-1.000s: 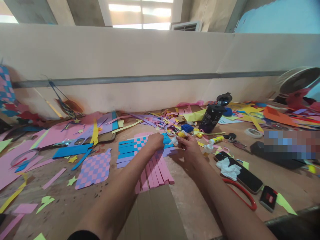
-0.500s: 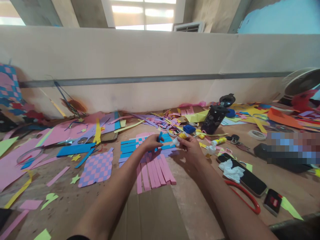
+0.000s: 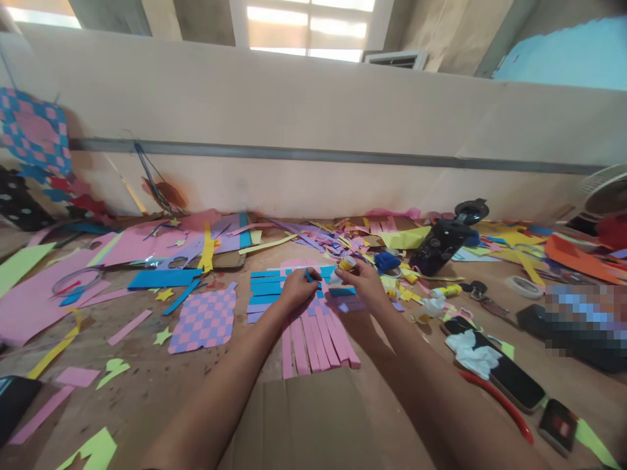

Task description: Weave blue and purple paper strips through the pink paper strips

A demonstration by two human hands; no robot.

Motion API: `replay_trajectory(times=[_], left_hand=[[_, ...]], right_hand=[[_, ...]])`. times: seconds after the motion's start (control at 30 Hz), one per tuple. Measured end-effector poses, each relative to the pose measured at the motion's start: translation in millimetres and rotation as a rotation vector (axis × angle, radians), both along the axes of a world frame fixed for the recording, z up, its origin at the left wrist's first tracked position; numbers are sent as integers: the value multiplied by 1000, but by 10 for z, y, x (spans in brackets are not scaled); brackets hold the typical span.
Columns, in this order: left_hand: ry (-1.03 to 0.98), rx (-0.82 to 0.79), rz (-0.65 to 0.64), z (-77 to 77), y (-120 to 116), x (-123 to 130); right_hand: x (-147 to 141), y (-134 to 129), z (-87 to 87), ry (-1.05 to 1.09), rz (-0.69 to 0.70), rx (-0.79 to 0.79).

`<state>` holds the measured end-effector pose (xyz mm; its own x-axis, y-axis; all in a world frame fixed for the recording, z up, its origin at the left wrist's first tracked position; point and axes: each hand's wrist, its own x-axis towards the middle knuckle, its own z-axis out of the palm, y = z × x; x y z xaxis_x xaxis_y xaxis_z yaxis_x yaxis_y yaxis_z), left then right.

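Seen at centre: woven strips (image 3: pixel 321 333), pink running near to far, blue and purple running left to right. Left hand (image 3: pixel 298 292) above their far part, narrow pinch on blue strip (image 3: pixel 309 275). Right hand (image 3: pixel 367 285) to the right, fingers closed round small bottle (image 3: pixel 346 264), yellow at the top, tip pointing left toward the weave. Contact of tip with paper: cannot tell. At near side of strips, brown cardboard (image 3: pixel 304 418). To the left, pink and purple checkered piece (image 3: pixel 203 321), flat on table (image 3: pixel 151 398). At far right of hands, black bottle (image 3: pixel 437 249), lid open, with blue bundle (image 3: pixel 386 262) just to its left. Farther right and nearer, phone (image 3: pixel 516 378) under white tissue (image 3: pixel 473 354), red handle (image 3: pixel 502 403) beside it.
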<state>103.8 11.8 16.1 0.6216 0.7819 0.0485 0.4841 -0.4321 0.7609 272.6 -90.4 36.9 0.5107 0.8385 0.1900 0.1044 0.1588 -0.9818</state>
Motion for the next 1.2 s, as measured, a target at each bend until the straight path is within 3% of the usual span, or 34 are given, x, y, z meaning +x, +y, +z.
replay_trajectory(times=[0.13,0.33,0.73,1.2], left_hand=[[-12,105,-35,-61,19,-8],[40,265,-78,-113,28,-20],[36,252,-80,-125,12,-11],[55,259,-83,-127,24,3]], right_hand=[[-41,149,-7,-50,25,-12],[-100,164,-37,-3,59,-19],[-65,136,-78,120,136,-59],[-59,152,-115,-42,145,-89]])
